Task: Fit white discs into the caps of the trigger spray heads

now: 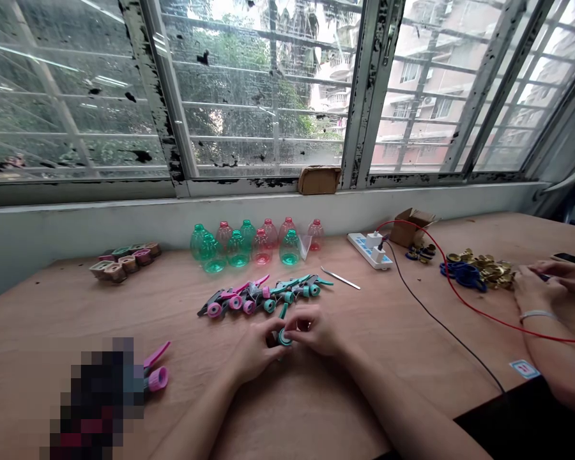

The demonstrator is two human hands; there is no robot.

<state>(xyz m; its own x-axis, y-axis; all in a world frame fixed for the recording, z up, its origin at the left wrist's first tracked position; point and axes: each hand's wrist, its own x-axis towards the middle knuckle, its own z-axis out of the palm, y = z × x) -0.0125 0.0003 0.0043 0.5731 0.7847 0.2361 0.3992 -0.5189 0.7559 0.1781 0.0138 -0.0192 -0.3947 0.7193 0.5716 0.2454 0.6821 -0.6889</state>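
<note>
My left hand (257, 351) is closed around a green and dark grey trigger sprayer head (284, 337), with its round collar facing me. My right hand (316, 329) is pinched at the collar's opening. Its fingertips touch the rim, and anything small between them is too hidden to make out. Just beyond my hands lies a row of sprayer heads, pink ones (237, 301) on the left and green ones (297, 291) on the right. A pair of metal tweezers (341, 278) lies to the right of the row.
Green bottles (238, 250) and pink bottles (262, 248) stand by the wall. Small coloured pieces (124, 260) are at left; a pink sprayer head (157, 378) lies near a pixelated patch. Rightward are a power strip (370, 250), cables, gold parts (489, 268) and another person's hands (539, 284).
</note>
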